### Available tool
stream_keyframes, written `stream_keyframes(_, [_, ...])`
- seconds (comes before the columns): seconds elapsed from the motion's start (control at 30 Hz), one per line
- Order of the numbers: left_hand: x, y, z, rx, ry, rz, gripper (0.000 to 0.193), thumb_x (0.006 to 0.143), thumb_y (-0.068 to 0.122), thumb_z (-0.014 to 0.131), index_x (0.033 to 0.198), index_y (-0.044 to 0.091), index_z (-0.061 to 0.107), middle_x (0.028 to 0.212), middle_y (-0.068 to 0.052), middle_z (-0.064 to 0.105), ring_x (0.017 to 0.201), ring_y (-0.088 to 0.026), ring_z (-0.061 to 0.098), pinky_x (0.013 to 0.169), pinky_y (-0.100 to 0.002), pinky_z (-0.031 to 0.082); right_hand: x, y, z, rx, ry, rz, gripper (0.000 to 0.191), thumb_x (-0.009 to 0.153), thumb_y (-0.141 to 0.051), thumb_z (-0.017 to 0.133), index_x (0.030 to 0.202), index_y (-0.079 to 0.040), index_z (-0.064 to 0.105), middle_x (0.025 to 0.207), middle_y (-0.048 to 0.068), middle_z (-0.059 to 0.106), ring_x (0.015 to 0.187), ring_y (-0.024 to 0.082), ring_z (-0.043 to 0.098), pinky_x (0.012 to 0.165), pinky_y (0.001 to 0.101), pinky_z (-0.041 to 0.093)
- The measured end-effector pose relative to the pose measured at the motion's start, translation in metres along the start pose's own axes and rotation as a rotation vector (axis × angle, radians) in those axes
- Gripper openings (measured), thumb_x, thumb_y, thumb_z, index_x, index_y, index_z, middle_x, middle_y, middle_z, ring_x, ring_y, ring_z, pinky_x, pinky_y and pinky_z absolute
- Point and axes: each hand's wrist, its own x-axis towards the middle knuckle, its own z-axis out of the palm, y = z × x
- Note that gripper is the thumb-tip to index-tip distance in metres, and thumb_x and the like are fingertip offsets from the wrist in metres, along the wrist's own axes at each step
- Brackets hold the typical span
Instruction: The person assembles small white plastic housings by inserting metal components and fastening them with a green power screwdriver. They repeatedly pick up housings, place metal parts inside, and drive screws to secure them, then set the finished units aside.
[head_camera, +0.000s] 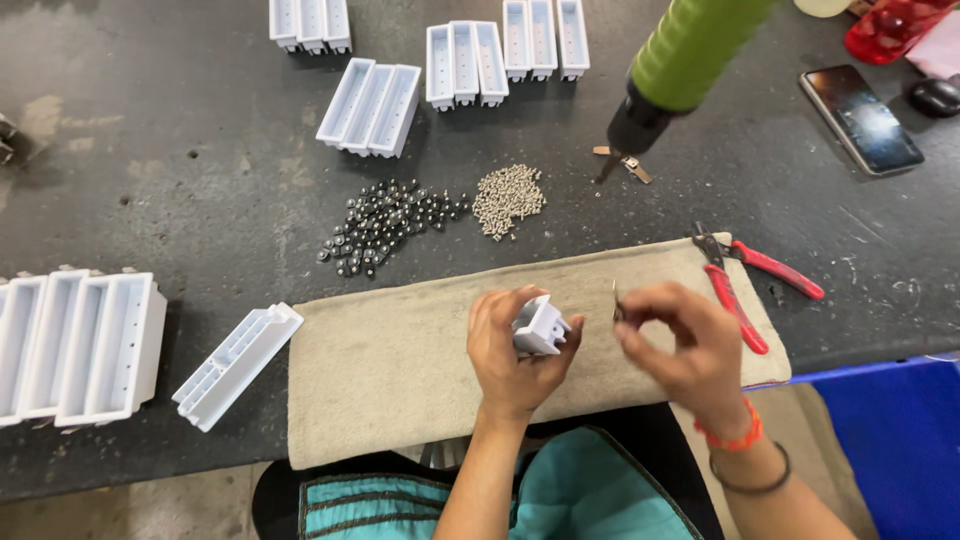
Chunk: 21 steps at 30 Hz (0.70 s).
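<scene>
Left hand (515, 350) is closed around a small white plastic part (541, 326), held upright just above the beige cloth (390, 360), lower centre of the frame. Right hand (680, 345) sits just right of it, fingertips pinched narrow on a thin metal piece (614, 298); too small to tell what it is. The piece is close to the white part, and I can't tell if they touch. Orange band and a dark bangle on the right wrist. The cloth lies on a dark surface (180, 190). Red-handled pliers (745, 285) lie on the cloth's right end, well clear of both hands. Above the cloth, centre frame: a pile of dark round bits (385, 225) and beside it, to the right, a pile of small silver screws (508, 200), the two piles apart. Green-handled power screwdriver (670, 70) hangs tip-down at upper right, its tip near a small metal piece on the surface. White plastic housings: one group (80, 345) at the left edge, a single one (237, 365) lying at the cloth's left edge, more (370, 107) along the top. Phone (860, 120) lies face-up at far right, upper part of the frame.
</scene>
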Motion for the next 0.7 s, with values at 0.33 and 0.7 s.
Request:
stream_keyframes(0.33, [-0.008, -0.004, 0.000, -0.136, -0.074, -0.017, 0.067, 0.078, 0.014, 0.080, 0.137, 0.009, 0.050, 0.111, -0.008, 0.073, 0.091, -0.026, 0.073, 0.079, -0.038, 0.059, -0.002, -0.046, 0.045, -0.372, 0.012, -0.348, 0.032, 0.077, -0.004, 0.085, 0.106, -0.008, 0.074, 0.100, 0.005, 0.070, 0.086, 0.019, 0.070, 0.072, 0.0297, 0.056])
stream_keyframes(0.7, [-0.005, -0.003, -0.006, -0.194, -0.086, 0.118, 0.063, 0.095, 0.026, 0.069, 0.150, 0.013, 0.040, 0.121, -0.014, 0.069, 0.096, -0.030, 0.071, 0.079, -0.039, 0.057, -0.014, -0.042, 0.051, -0.456, 0.058, -0.393, 0.029, 0.083, -0.004, 0.080, 0.112, -0.006, 0.076, 0.104, 0.006, 0.068, 0.089, 0.020, 0.063, 0.079, 0.0337, 0.052])
